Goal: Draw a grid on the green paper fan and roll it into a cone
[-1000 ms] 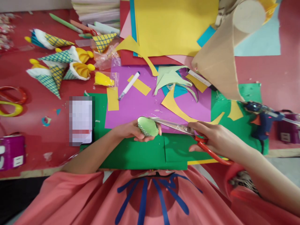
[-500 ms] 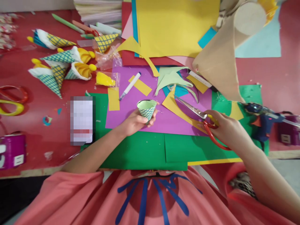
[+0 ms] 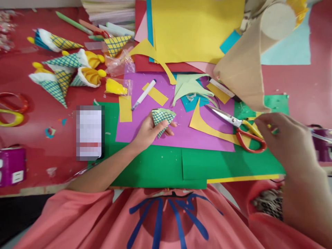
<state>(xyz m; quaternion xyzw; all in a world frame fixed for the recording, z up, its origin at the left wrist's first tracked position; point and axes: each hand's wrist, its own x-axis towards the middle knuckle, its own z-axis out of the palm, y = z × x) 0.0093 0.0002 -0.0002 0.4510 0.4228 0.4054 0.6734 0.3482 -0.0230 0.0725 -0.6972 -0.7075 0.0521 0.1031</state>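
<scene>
My left hand (image 3: 155, 129) is closed around a small paper cone (image 3: 164, 117) with a blue criss-cross pattern on light green, its wide end up and tilted. My right hand (image 3: 287, 138) is raised at the right, fingers loosely curled, with green and yellow showing through the gap between them. It covers the place of the glue gun, of which only the clear glue stick (image 3: 321, 134) shows. Just left of that hand lie scissors (image 3: 234, 121) with red and yellow handles, blades parted, across a curved yellow paper strip (image 3: 204, 126).
Several finished cones (image 3: 55, 90) lie at the left, near a phone (image 3: 90, 133). A marker (image 3: 144, 94) rests on purple paper (image 3: 145, 135), over green sheets (image 3: 155, 166). Behind stand a large brown cone (image 3: 241, 65) and yellow sheets (image 3: 197, 31).
My right hand has let go of the scissors, leaving them on the paper, and moved right over the glue gun. The cone in my left hand has tipped so its inside shows less.
</scene>
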